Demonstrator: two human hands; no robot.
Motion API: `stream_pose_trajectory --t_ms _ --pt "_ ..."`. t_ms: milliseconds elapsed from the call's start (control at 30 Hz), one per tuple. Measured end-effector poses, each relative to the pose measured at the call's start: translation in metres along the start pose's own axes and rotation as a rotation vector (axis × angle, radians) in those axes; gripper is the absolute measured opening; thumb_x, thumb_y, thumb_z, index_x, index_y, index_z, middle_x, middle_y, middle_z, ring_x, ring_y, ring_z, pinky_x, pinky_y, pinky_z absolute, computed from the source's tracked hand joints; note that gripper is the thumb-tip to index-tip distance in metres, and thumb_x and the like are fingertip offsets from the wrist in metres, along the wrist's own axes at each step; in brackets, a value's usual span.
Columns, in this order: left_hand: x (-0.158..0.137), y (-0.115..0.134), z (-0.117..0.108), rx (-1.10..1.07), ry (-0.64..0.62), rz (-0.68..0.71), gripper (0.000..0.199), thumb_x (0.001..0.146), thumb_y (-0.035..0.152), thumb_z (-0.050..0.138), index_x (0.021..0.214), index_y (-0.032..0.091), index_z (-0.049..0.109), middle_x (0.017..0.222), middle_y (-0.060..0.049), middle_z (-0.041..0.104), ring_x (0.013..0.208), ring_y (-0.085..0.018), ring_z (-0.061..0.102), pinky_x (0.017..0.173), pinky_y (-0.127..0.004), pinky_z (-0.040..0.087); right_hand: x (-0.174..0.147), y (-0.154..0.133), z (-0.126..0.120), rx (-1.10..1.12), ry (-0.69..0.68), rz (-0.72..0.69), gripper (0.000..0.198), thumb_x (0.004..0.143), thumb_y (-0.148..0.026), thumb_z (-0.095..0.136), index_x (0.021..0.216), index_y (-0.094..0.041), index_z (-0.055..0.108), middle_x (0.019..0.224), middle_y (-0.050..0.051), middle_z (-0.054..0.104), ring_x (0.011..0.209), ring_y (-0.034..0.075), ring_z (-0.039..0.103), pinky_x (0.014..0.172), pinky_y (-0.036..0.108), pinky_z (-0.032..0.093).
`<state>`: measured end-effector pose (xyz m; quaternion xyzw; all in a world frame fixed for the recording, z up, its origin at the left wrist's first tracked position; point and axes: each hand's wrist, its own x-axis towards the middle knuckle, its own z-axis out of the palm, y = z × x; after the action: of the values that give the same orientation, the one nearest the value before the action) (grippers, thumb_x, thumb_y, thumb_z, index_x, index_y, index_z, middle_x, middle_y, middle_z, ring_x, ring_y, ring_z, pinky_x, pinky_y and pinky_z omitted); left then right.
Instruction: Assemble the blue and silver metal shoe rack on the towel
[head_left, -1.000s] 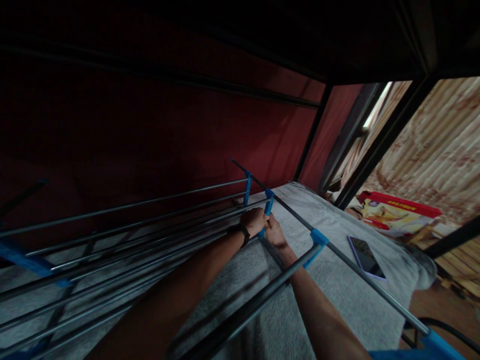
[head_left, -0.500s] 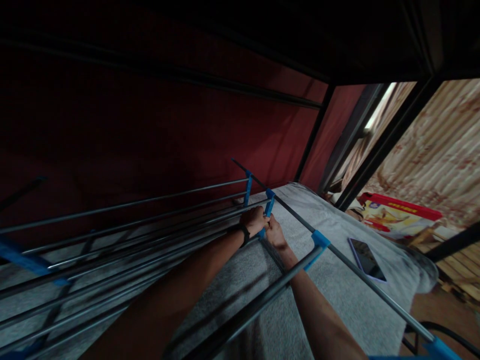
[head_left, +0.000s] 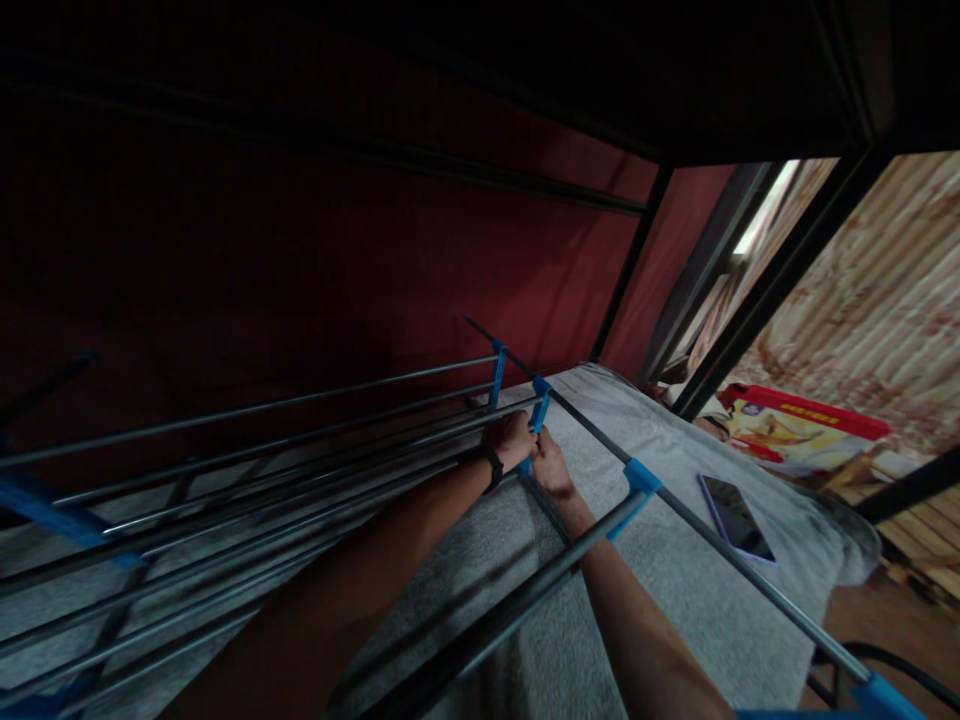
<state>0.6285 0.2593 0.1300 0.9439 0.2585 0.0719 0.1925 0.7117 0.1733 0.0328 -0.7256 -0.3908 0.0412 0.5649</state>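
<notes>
A rack of thin metal tubes joined by blue plastic connectors [head_left: 643, 478] stretches across the grey blanket [head_left: 592, 425]. At its far end, my left hand [head_left: 508, 441], with a dark band on the wrist, is closed around a tube beside a blue bracket [head_left: 540, 408]. My right hand [head_left: 552, 468] meets it there, fingers closed at the lower part of that same bracket. The fingertips of both hands partly hide one another and the joint. My right forearm passes beneath a thicker tube [head_left: 517, 610] in front.
A phone [head_left: 738, 520] lies on the blanket at the right. Beyond it stand a red and yellow box [head_left: 806, 430] and a patterned curtain [head_left: 847, 300]. Dark bed-frame posts [head_left: 772, 285] and a low upper bunk enclose the space, with a red wall [head_left: 337, 270] behind.
Both hands keep the same hold at the bracket, almost still. The view has shifted very slightly, and the rack stays in place.
</notes>
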Motion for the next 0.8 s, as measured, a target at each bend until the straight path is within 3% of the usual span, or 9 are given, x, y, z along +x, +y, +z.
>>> stream_pose_trajectory --t_ms 267,500,667,800 --pt "-0.0027 0.0031 -0.0073 -0.024 -0.034 0.019 0.023 0.083 0.033 0.058 0.101 0.022 0.066 0.104 -0.008 0.075 0.095 -0.024 0.070 0.072 -0.030 0.049 -0.0018 -0.0025 0.0002 -0.037 0.002 0.011 0.036 0.091 -0.049 0.044 0.110 -0.021 0.055 0.090 0.007 0.070 0.084 0.024 0.068 0.078 0.036 0.053" --pt "0.0031 0.0028 -0.0046 -0.038 -0.036 0.038 0.022 0.079 0.030 0.060 0.099 0.024 0.066 0.100 -0.006 0.075 0.092 -0.024 0.070 0.074 -0.031 0.049 -0.0003 -0.0030 0.0041 -0.077 -0.010 0.011 0.033 0.092 -0.032 0.042 0.119 -0.017 0.053 0.105 0.012 0.070 0.098 0.024 0.066 0.090 0.034 0.050" --pt "0.0029 0.0043 -0.0049 -0.019 -0.042 0.048 0.023 0.081 0.032 0.059 0.100 0.021 0.064 0.098 -0.008 0.074 0.089 -0.025 0.070 0.070 -0.031 0.049 0.0000 -0.0026 0.0041 -0.118 -0.010 0.030 0.029 0.091 -0.030 0.044 0.117 -0.018 0.053 0.099 0.009 0.071 0.092 0.022 0.066 0.085 0.032 0.051" --pt "-0.0030 0.0032 -0.0076 0.024 -0.027 0.116 0.026 0.085 0.029 0.054 0.109 0.020 0.061 0.104 -0.009 0.073 0.095 -0.026 0.069 0.075 -0.033 0.051 -0.0005 -0.0046 0.0007 -0.138 -0.026 0.005 0.028 0.091 -0.033 0.041 0.111 -0.019 0.056 0.101 0.009 0.071 0.090 0.021 0.066 0.081 0.031 0.051"
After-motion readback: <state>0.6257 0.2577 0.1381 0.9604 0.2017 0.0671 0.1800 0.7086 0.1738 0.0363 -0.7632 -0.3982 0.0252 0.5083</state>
